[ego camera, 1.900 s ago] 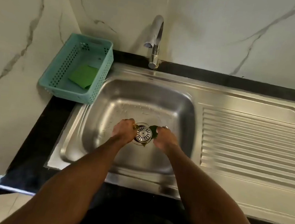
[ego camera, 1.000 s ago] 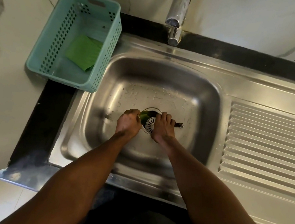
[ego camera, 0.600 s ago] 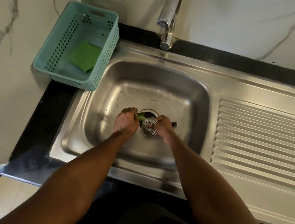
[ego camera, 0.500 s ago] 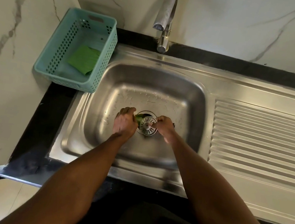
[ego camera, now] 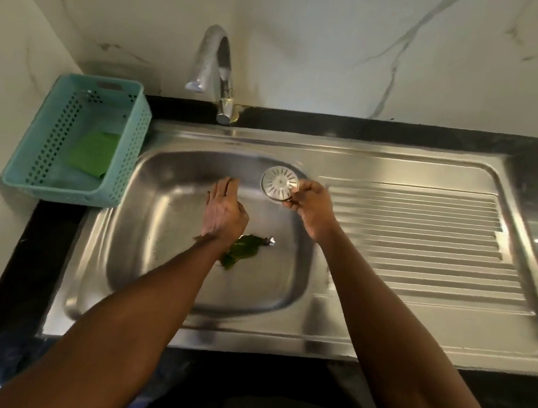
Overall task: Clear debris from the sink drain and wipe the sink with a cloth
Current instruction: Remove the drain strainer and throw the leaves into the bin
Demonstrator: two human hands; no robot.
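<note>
— What is the right hand (ego camera: 312,206) holding?

— The round metal strainer (ego camera: 279,184). Its fingers are pinched on the strainer's right edge, and it is held up in the air above the far right corner of the sink bowl (ego camera: 156,257), slotted face toward the camera.

— And the left hand (ego camera: 224,213)?

— Empty. The fingers are straight and spread a little, palm down, over the middle of the bowl. It grips nothing.

— Where is the debris?

— Green leaves (ego camera: 242,250) lie on the bowl floor at the middle, just under the left wrist, which hides part of them. A small pale scrap (ego camera: 270,240) sits at their right end. The drain opening itself cannot be made out beneath them.

— Is there a cloth?

— A green folded cloth (ego camera: 95,153) lies inside a teal perforated basket (ego camera: 118,182), which stands on the black worktop (ego camera: 37,240) at the far left corner, against the sink's left rim and the marble wall (ego camera: 352,42).

— What else?

— The tap (ego camera: 217,72) rises at the far edge, behind the bowl, its spout curving left. The ribbed draining board (ego camera: 427,247) runs to the right of the bowl, just beside the right hand.
</note>
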